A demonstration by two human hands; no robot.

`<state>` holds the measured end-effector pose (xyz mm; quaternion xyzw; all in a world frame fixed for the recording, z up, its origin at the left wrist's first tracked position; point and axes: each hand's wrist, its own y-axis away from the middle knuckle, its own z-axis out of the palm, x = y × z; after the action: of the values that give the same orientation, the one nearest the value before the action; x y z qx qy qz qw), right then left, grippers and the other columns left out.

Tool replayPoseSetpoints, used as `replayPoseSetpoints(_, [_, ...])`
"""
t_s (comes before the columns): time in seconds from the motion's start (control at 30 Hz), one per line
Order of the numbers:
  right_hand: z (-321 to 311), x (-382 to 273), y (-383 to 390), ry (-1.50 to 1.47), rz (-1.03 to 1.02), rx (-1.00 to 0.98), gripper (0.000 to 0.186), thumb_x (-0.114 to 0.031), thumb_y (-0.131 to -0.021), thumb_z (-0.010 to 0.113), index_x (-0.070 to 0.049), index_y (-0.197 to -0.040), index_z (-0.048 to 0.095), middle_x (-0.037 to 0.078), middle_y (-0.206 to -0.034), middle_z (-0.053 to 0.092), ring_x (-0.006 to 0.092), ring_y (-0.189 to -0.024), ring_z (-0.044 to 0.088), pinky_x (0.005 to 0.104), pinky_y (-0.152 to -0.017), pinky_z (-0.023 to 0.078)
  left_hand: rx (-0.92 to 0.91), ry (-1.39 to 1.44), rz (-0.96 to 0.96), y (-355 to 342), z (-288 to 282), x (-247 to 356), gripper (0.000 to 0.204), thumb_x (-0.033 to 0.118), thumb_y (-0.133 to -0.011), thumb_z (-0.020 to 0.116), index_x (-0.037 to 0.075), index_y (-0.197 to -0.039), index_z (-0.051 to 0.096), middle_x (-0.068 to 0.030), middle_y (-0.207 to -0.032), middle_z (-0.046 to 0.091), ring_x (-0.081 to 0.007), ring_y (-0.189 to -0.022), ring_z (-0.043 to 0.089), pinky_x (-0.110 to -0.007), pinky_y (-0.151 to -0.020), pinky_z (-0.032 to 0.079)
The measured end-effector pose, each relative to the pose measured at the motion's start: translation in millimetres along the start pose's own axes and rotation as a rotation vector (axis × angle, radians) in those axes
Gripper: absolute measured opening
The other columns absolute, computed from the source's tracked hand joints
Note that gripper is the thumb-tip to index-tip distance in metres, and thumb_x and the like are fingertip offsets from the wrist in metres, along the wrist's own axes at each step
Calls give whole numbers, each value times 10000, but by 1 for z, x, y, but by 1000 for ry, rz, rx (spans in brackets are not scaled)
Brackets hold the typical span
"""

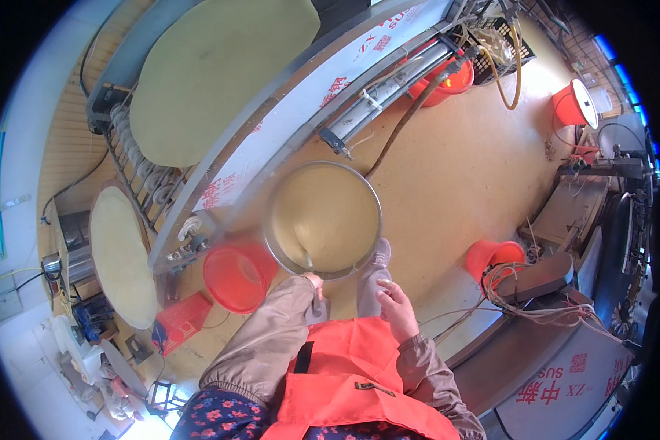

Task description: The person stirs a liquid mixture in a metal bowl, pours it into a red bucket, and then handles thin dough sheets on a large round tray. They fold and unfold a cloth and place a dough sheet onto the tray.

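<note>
A large round metal tub (380,213) of pale yellow batter (330,202) stands on the floor in front of me. At its near rim my left hand (314,283) is closed around a grey-handled stirring tool (309,259). That tool dips into the batter, which hides its lower end, and a curved furrow runs through the surface beside it. My right hand (397,308) is raised over the orange apron (348,352), fingers loosely bent and apart, with nothing visible in it. It is clear of the tub.
Left of the tub stands a red bucket (235,279). A long metal machine frame (271,125) curves past the far left, beside big pale round sheets (220,73). More red buckets (495,257) and a second machine (521,345) with loose cables are on the right. A brown hose (403,132) crosses the floor.
</note>
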<state>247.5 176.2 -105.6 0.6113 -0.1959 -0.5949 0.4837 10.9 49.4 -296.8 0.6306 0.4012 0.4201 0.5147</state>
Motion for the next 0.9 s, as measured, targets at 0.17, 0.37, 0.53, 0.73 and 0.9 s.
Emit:
replayPoseSetpoints(0.17, [-6,-14,10,-40,36,27,317,-140,-886,579,-76,-1195,545,-54,-772,407,33,-562,367,189,-488,313,-583,939,61,35,16,34,289,170,-886,476,74,-613,467,-51,-564,534,-173,-472,483,-316,-485,418])
replayPoseSetpoints(0.37, [4,-25,15,-55,-1,32,320,-156,-894,572,-70,-1202,554,-49,-745,437,47,-578,409,200,-497,355,-679,1262,-75,99,-29,65,215,118,-881,524,104,-707,398,30,-559,385,-74,-425,364,-237,-392,335])
replayPoseSetpoints(0.53, [13,-20,12,-37,-46,-8,324,-156,-897,571,-65,-1207,549,-54,-772,442,39,-603,404,193,-517,351,-8,490,162,89,-90,45,185,136,-836,600,37,-893,455,-53,-650,500,-136,-459,494,-322,-379,422])
replayPoseSetpoints(0.73, [13,-2,4,-28,-24,-14,313,-142,-901,569,-69,-1204,542,-63,-763,414,31,-590,367,193,-505,311,492,-239,1,25,-118,-11,162,110,-835,556,2,-914,464,-127,-700,551,-211,-508,566,-367,-442,469])
replayPoseSetpoints(0.9, [1,-4,0,-87,7,-10,306,-123,-903,561,-70,-1203,536,-65,-747,384,30,-560,338,194,-490,285,403,-200,-96,-1,-56,-13,100,103,-841,528,23,-837,468,-103,-632,524,-204,-486,535,-353,-449,453])
